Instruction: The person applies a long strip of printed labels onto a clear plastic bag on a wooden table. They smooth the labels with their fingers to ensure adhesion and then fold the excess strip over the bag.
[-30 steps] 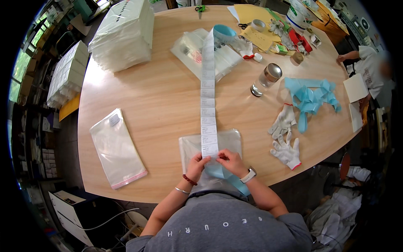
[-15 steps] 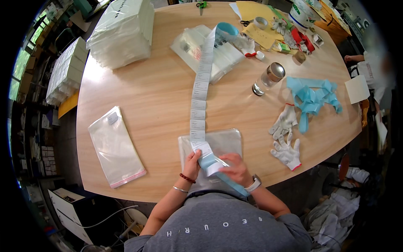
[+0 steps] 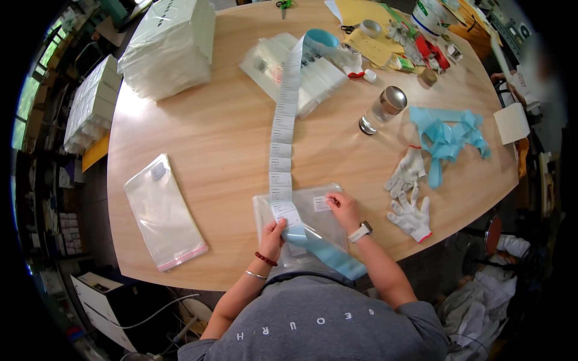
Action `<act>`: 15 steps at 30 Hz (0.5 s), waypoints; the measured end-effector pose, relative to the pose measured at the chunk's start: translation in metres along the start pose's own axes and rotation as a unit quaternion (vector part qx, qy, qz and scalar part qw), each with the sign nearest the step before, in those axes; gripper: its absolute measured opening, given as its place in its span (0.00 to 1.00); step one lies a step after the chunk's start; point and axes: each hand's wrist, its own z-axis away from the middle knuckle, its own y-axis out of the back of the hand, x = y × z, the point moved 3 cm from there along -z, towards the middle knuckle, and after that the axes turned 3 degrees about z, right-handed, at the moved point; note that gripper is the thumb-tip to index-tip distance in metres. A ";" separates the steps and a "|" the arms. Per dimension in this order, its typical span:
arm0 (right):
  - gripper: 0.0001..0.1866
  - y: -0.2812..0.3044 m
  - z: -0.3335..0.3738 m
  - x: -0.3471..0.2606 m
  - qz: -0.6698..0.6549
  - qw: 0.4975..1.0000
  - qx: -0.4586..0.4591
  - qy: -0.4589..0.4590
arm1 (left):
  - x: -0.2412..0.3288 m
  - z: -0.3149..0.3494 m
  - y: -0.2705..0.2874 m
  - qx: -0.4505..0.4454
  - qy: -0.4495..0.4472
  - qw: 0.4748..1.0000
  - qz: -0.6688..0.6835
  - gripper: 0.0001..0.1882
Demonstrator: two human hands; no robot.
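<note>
A long strip of white printed labels point(image 3: 280, 162) runs from a light blue roll point(image 3: 322, 38) down the table toward me. My left hand point(image 3: 272, 238) grips its near end, where the bare blue backing point(image 3: 328, 253) bends off to the lower right. My right hand point(image 3: 344, 213) pinches the right end of a single white label point(image 3: 322, 204) over a clear plastic bag point(image 3: 308, 219). Whether that label touches the bag, I cannot tell. The bag lies flat in front of me, partly covered by the strip and my hands.
A stack of clear bags point(image 3: 165, 216) lies on the left, a tall wrapped pile point(image 3: 168, 54) behind it. At right are white gloves point(image 3: 410, 216), a crumpled blue strip point(image 3: 448, 138) and a clear bottle point(image 3: 383, 110). More bags point(image 3: 319, 84) lie under the strip's far end.
My right hand has moved away from the blue backing, up and slightly right, with a label at its fingertips. My left hand has shifted slightly left, still on the strip.
</note>
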 end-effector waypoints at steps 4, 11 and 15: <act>0.12 0.015 -0.004 -0.031 0.176 0.977 0.117 0.013 | 0.000 0.001 0.004 -0.002 -0.008 1.000 -0.011 0.12; 0.07 0.018 -0.023 0.004 0.042 0.998 -0.041 0.030 | -0.003 -0.002 0.013 -0.004 -0.003 0.999 -0.032 0.11; 0.05 0.028 -0.016 -0.025 0.178 0.967 0.067 0.167 | -0.005 0.001 0.016 -0.008 0.006 1.000 -0.019 0.12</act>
